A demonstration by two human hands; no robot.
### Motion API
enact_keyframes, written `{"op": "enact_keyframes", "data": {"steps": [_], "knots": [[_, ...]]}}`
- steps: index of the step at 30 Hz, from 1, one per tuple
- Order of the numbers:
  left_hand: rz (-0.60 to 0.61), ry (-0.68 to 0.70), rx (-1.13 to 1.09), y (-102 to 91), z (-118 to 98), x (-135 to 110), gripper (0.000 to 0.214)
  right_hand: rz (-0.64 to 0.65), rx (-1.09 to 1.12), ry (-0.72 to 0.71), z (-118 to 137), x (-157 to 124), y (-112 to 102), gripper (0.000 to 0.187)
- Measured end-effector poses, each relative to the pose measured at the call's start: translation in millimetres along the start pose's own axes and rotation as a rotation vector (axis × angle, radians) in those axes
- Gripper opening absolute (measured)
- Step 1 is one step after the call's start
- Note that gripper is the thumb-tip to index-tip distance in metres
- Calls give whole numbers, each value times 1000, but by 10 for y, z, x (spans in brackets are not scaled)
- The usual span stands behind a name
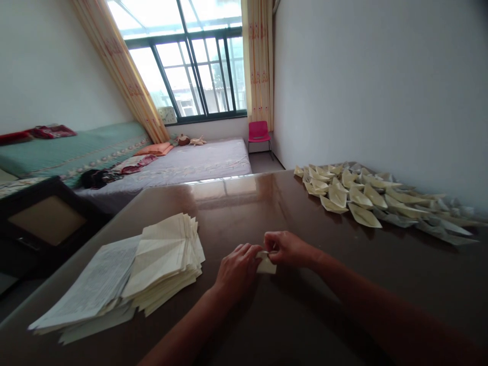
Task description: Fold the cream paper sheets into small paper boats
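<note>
A small folded piece of cream paper [267, 265] is between my two hands, low over the brown table. My left hand [237, 265] grips its left side, with the fingers bent over it. On the other side, my right hand [286, 248] pinches the paper's upper right edge between thumb and curled fingers. Part of the paper is hidden behind the fingers. To the left lies a stack of cream paper sheets [163, 254], the top one creased, overlapping a pile of grey printed sheets [95, 279]. Many folded paper boats [360, 198] are crowded together at the far right.
The glossy brown table [236, 213] reaches to the wall on the right. Past its far edge are a bed [213, 157] and a pink chair [259, 132] below the window. A dark cabinet [49, 223] stands left of the table.
</note>
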State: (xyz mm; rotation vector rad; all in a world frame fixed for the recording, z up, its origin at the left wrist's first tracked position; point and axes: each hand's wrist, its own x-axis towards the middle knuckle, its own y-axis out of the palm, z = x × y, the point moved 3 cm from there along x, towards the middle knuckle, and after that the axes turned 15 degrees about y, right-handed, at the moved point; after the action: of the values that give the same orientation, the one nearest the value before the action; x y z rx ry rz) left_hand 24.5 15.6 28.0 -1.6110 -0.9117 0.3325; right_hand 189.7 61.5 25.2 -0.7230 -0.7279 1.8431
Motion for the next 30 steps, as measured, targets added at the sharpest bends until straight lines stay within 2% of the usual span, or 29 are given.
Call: {"op": "enact_keyframes", "data": {"steps": [4,9,13,17,20,22,25,27,30], "knots": [[-132,-73,-62,-79,115,96,15,-128,272,-118,96,115,-110,18],[-238,-191,-494,14,301,225,14,-238,506,-112,-44,189,15,24],[-332,-183,-708,132,376,350,17,-262,543,-87,-188,209,43,20],[-430,-180,-842,314,450,425,19,-339,486,-129,-245,206,-2,30],[-472,-172,-942,418,487,438,20,-453,449,-201,-241,191,-7,19],[-477,-152,-966,433,498,433,19,-468,419,-280,-225,182,3,10],[-481,-101,-805,371,511,409,15,-475,295,-356,-228,171,-1,4],[-503,-58,-527,291,518,381,18,-547,158,-335,-263,169,-26,6],[-469,47,-143,207,496,349,26,-618,-73,-273,-308,182,-40,10]]}}
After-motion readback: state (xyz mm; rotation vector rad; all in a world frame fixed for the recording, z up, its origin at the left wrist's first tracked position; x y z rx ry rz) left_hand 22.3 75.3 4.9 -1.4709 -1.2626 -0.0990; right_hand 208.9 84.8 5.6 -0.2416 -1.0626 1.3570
